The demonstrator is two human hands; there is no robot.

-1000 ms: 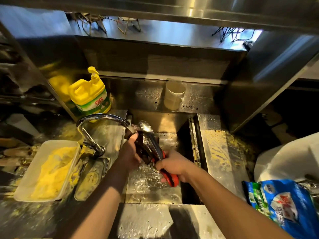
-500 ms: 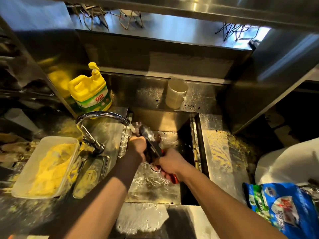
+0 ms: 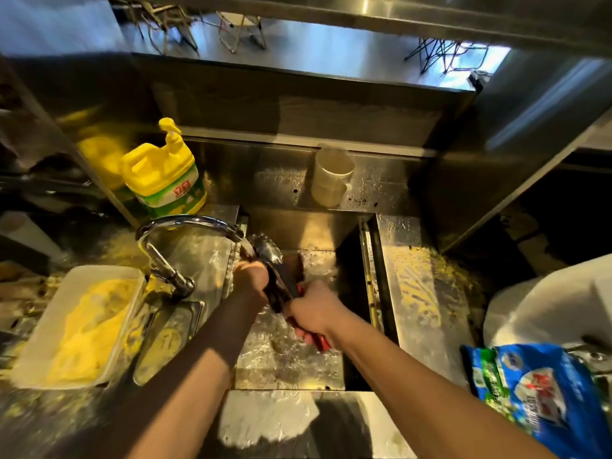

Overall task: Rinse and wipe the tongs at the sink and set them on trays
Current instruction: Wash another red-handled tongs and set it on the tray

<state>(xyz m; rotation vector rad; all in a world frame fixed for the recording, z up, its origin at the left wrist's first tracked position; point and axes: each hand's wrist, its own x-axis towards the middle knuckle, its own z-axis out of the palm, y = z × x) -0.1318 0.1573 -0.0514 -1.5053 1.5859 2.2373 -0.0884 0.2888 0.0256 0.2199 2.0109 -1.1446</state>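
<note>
Under faucet (image 3: 188, 223), red-handled tongs (image 3: 281, 276)

The curved chrome faucet (image 3: 185, 226) overhangs the steel sink's (image 3: 291, 366) left edge — its near floor lies open — a white crumb tray (image 3: 43, 342) crowds the tabletop's left edge.

Commercial kitchen: stainless steel sink (image 3: 371, 293), steel counters (image 3: 427, 293), detergent jug (image 3: 165, 173).

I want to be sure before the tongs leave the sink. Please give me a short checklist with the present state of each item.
1. Right hand grips the red handle of the tongs: ok.
2. Left hand holds a dark cloth on the tongs: ok.
3. Tongs' tips at the faucet spout: ok.
4. Tongs fully clean: cannot tell.
5. Clean tray ready: not ok; the tray visible on the left holds yellow crumbs.
</note>
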